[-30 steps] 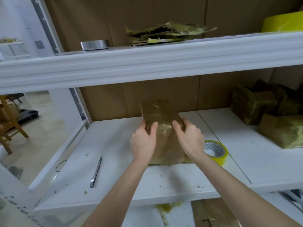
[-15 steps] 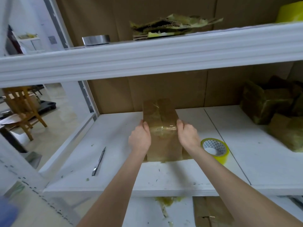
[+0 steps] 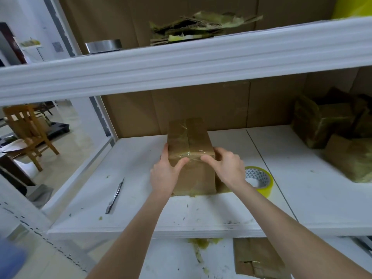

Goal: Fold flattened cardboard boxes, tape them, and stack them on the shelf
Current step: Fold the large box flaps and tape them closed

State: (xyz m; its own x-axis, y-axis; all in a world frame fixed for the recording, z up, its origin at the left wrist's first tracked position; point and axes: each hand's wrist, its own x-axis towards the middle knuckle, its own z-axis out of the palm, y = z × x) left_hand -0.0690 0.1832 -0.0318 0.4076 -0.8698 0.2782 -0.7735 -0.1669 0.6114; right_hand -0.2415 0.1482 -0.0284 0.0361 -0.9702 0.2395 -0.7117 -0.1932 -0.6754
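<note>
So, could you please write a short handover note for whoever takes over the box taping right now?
Left hand: grips the taped box at its left side, thumb on the tape at the front edge.
Right hand: grips its right front corner.
Box stands on the middle shelf; yellow tape roll right of it, cutter left.
Done: box folded, top seam taped.
To do: stack it with the finished boxes at far right; flattened cardboard waits below.

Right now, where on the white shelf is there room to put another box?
Bare shelf lies between the cutter and the box, and between the tape roll and the taped boxes at right. The right back corner is crowded.
</note>
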